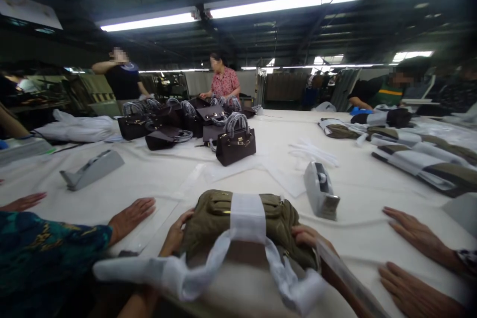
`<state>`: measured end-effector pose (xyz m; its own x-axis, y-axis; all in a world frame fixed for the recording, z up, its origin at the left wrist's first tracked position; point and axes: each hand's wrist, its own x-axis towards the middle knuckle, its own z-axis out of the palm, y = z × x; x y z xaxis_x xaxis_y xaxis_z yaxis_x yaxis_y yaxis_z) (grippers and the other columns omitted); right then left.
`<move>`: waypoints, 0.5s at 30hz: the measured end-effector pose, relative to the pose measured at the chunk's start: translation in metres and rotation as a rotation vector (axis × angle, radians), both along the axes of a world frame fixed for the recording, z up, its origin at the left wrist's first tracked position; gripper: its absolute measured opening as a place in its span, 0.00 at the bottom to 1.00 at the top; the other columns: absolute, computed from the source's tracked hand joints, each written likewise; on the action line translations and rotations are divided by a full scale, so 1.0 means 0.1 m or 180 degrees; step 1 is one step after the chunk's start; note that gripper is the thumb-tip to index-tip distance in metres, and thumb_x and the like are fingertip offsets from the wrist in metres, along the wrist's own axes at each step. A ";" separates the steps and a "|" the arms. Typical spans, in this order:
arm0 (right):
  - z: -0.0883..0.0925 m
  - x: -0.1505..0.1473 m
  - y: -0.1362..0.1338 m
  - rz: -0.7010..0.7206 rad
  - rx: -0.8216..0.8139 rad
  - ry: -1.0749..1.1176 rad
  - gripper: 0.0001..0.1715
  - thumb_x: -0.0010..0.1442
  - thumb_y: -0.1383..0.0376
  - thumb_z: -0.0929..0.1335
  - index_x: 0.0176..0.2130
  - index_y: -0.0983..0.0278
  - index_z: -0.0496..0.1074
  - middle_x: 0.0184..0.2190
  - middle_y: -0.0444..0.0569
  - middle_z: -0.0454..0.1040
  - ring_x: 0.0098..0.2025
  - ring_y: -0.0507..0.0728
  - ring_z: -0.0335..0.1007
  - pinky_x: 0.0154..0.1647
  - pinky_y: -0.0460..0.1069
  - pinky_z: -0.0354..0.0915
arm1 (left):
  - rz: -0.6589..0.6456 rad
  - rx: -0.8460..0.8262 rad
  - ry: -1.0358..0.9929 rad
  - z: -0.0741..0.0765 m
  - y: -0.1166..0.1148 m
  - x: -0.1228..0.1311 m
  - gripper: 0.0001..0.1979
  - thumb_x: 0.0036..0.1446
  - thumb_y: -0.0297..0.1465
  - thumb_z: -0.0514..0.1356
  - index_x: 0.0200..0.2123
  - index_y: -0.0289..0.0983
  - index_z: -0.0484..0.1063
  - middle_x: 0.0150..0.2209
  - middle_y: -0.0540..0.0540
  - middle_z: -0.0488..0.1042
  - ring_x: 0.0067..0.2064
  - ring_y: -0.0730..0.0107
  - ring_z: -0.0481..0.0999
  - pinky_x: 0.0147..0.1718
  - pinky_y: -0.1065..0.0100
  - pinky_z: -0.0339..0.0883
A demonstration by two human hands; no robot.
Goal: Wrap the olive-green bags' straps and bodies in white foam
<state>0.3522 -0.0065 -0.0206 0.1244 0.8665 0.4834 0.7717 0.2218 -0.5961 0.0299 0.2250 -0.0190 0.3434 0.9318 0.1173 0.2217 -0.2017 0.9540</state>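
Note:
An olive-green handbag [208, 228] lies in front of me at the table's near edge, with a white paper band [248, 216] round its middle. White wrapping [201, 280] covers its handles, which hang toward me. My left hand [177, 233] is closed on the bag's left end, its fingertips partly out of sight. At the right end my right hand [307, 236] grips the bag, fingers curled over the side. A clear strip [346, 278] runs across my right forearm.
Grey tape dispensers [322, 191] stand right and left. Dark handbags [236, 145] pile up at the back; wrapped olive bags [428, 166] lie right. Co-workers' hands [132, 216] rest flat on the table [276, 179] at both sides. More people stand across.

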 end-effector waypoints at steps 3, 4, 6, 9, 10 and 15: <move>-0.18 0.01 -0.16 0.0285 -0.0451 -0.0669 0.10 0.57 0.68 0.62 0.31 0.60 0.72 0.41 0.50 0.74 0.46 0.56 0.68 0.51 0.53 0.61 | -0.0470 0.0289 0.0281 -0.14 -0.04 -0.26 0.15 0.39 0.36 0.62 0.34 0.39 0.76 0.51 0.41 0.69 0.53 0.54 0.65 0.53 0.56 0.57; -0.19 0.03 -0.20 0.0384 -0.0603 -0.0775 0.12 0.56 0.70 0.61 0.32 0.60 0.72 0.42 0.50 0.74 0.47 0.57 0.68 0.52 0.55 0.59 | -0.0637 0.0458 0.0441 -0.17 -0.03 -0.37 0.14 0.40 0.37 0.61 0.34 0.41 0.76 0.52 0.43 0.68 0.55 0.54 0.64 0.55 0.56 0.54; -0.16 0.08 -0.25 0.0462 -0.0912 -0.0737 0.16 0.54 0.72 0.59 0.35 0.60 0.73 0.44 0.50 0.73 0.49 0.57 0.67 0.52 0.55 0.60 | -0.0862 0.0706 0.0815 -0.17 0.01 -0.59 0.14 0.44 0.39 0.59 0.36 0.44 0.76 0.53 0.45 0.68 0.55 0.55 0.63 0.56 0.55 0.51; 0.05 0.15 -0.27 0.0074 -0.1456 -0.0505 0.21 0.51 0.74 0.57 0.34 0.59 0.74 0.38 0.48 0.76 0.44 0.56 0.70 0.45 0.52 0.65 | -0.0643 0.0450 0.1260 0.01 0.15 -0.91 0.18 0.41 0.45 0.59 0.35 0.45 0.76 0.47 0.44 0.73 0.51 0.53 0.68 0.54 0.56 0.56; 0.16 0.15 -0.26 -0.0220 -0.1530 -0.0484 0.20 0.51 0.73 0.57 0.33 0.58 0.74 0.33 0.47 0.77 0.39 0.57 0.72 0.42 0.51 0.66 | -0.0493 0.0360 0.1336 0.13 0.21 -1.00 0.19 0.39 0.47 0.59 0.33 0.44 0.76 0.42 0.42 0.75 0.48 0.52 0.71 0.51 0.56 0.59; 0.69 -0.14 0.18 -0.1117 -0.0543 -0.0542 0.19 0.60 0.62 0.56 0.44 0.62 0.70 0.42 0.52 0.73 0.44 0.58 0.69 0.46 0.52 0.63 | 0.0205 0.1028 0.1273 0.87 0.20 -0.92 0.27 0.48 0.51 0.48 0.35 0.35 0.74 0.36 0.41 0.76 0.43 0.56 0.72 0.46 0.52 0.62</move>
